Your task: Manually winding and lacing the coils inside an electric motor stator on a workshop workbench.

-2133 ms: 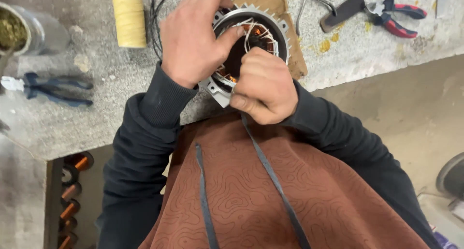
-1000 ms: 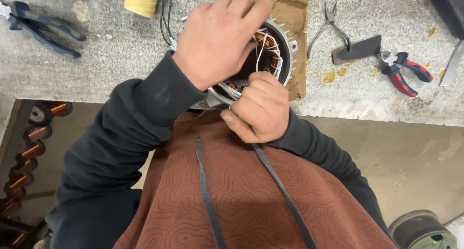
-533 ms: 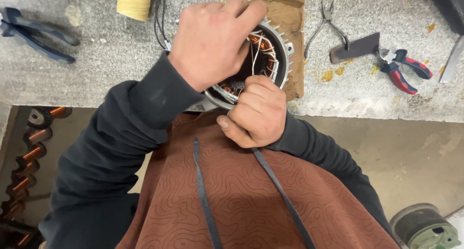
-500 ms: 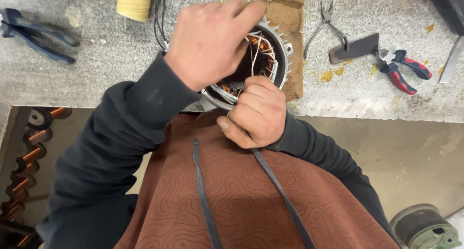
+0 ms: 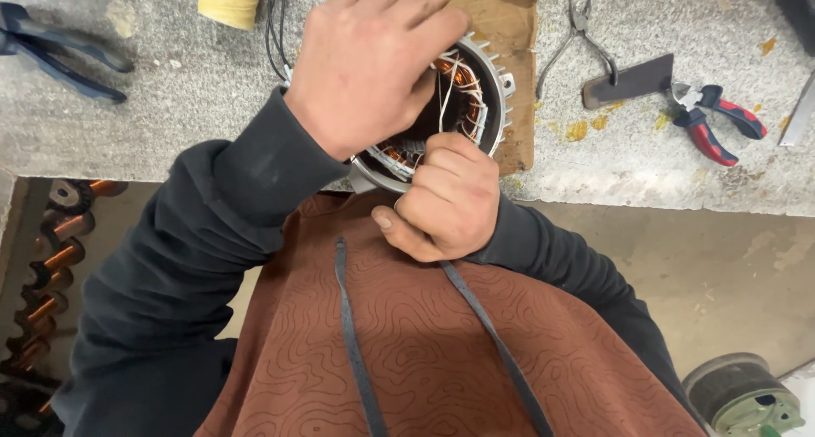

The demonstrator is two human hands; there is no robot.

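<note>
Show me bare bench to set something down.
Free: the bench between the blue pliers and the motor stator. Crowded: right of the cardboard, with needle-nose pliers, dark blade and red-handled pliers.

- My left hand (image 5: 369, 64) reaches far across my chest, palm down, its back facing the camera, fingers (image 5: 416, 13) stretched together and curved down at the tips toward the right.
- My left forearm rises from the near left in a dark sleeve, cuff bunched at the wrist.
- My right hand (image 5: 446, 198) sits nearer, just below the left, curled into a tight fist, knuckles up, thumb (image 5: 395, 232) pressed along the near side.
- My right forearm comes in from the near right, sleeve covering the wrist.
- The two hands are close, almost touching.
</note>
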